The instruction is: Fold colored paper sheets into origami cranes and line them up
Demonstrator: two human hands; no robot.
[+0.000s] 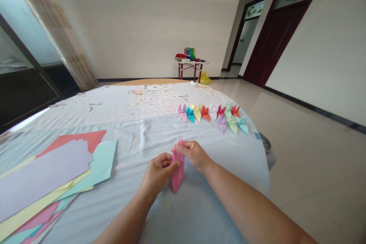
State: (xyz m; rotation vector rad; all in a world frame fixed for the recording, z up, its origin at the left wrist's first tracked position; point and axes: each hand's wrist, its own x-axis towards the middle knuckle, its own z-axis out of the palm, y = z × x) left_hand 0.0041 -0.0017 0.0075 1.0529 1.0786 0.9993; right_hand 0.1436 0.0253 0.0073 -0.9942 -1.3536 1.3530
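A narrow, diamond-shaped piece of folded pink paper (177,173) stands upright between my hands above the tablecloth. My left hand (160,169) pinches its middle from the left, with the thumb across the front. Near the split upper points, the fingers of my right hand (196,154) close on the paper. Beyond my hands, several folded paper cranes (213,112) sit in two rows, in pink, blue, yellow, red, white, purple and green.
On the left lies a fanned stack of coloured paper sheets (48,175). A pale cloth (120,129) covers the round table. Against the far wall stands a small table (190,62) bearing several items, with a yellow bag (205,78) beside it. Right of the table is tiled floor (309,152).
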